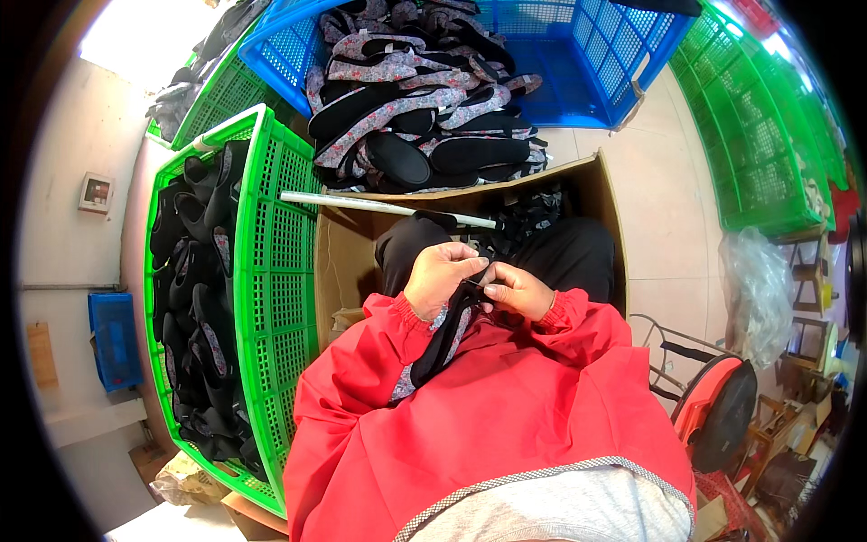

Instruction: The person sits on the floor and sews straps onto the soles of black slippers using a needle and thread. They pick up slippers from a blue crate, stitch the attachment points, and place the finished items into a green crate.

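Both hands meet over the person's lap, just in front of the open cardboard box that stands at the knees. The left hand has its fingers curled closed around the upper end of a black shoe upper with floral lining, which hangs from the grip down across the red sleeve toward the body. The right hand touches the left at the fingertips, thumb and fingers pinched together on the same piece at its top edge. Inside the box lie more dark pieces, and a white tube rests across its far left rim. Beyond the box sits a blue crate heaped with finished black and floral shoe uppers. Left of the box stands a green crate, tipped on its side and packed with black pieces. Right of the box, well apart, is a stack of green crates.
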Available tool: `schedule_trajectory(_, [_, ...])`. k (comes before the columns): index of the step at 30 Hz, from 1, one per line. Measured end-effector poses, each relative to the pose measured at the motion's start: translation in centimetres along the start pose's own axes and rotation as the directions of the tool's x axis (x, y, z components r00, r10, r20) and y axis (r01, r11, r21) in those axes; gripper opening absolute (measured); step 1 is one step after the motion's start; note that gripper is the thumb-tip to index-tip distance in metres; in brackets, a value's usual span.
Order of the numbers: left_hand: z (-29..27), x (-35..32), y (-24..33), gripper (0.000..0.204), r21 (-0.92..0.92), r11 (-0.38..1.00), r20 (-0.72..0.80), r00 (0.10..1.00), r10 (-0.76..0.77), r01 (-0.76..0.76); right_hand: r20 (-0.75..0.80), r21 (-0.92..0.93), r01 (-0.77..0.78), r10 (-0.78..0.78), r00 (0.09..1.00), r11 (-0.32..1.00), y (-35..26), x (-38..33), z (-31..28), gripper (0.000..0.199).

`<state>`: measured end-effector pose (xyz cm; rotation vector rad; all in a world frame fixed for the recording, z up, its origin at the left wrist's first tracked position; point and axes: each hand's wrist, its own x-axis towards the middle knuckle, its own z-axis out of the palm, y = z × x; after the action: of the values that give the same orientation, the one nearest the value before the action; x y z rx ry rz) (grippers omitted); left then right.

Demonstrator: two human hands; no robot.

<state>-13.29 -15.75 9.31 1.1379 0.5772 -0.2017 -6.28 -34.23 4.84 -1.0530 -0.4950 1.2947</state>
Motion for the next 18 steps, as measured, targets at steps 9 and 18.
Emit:
schedule_trajectory(9, [0.0, 0.3, -0.1, 0.006, 0.028, 1.0, -0.003, 1.0, -0.003, 0.003, -0.027, 0.023, 0.082, -0.081, 0.996, 0.996, 1.2, 0.4, 0.0, 0.02])
schedule_trajectory(18, [-0.2, 0.6, -0.5, 0.005, 0.01, 1.0, 0.009, 1.0, -0.001, 0.001, -0.041, 0.08, 0.091, -0.088, 0.995, 0.993, 1.2, 0.4, 0.1, 0.018])
